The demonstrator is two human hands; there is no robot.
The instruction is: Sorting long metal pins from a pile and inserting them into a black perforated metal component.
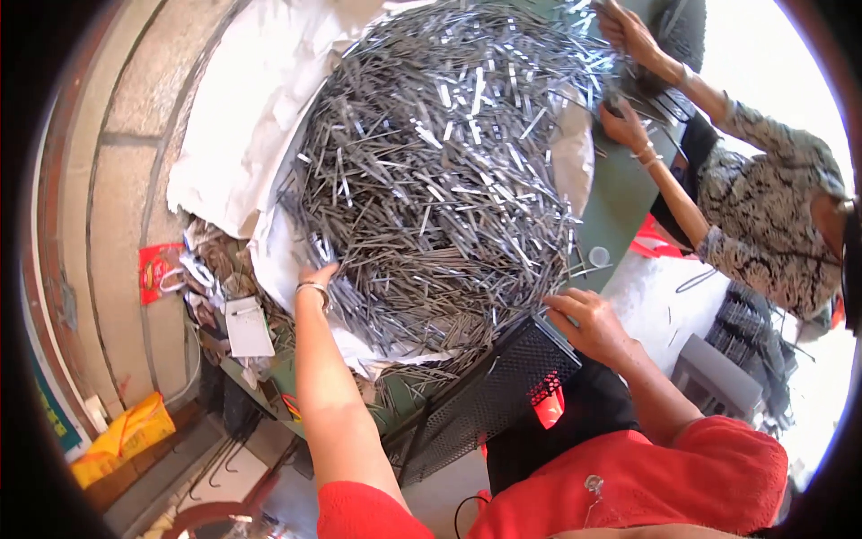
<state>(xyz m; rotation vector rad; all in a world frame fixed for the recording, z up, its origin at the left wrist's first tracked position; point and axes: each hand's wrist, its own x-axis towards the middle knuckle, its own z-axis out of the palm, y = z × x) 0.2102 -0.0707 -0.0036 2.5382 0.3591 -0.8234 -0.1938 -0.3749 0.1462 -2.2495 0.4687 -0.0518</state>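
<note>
A large heap of thin, flat grey metal strips (431, 180) covers most of the table in front of me. My left hand (316, 273) reaches into the heap's left edge. Its thumb shows, but strips hide or blur the other fingers. At the near right edge of the heap, my right hand (588, 325) has its fingers bent over the upper corner of a black mesh basket (489, 395). The basket is tilted on its side, between the table's front edge and my body.
White sheeting (242, 117) lies under the heap and along its left. Across the green table (620, 184), a co-worker's hands (628, 126) handle strips at the far right. A small clear cup (599, 257) sits near the heap. A white notepad (249, 327) lies among clutter at left.
</note>
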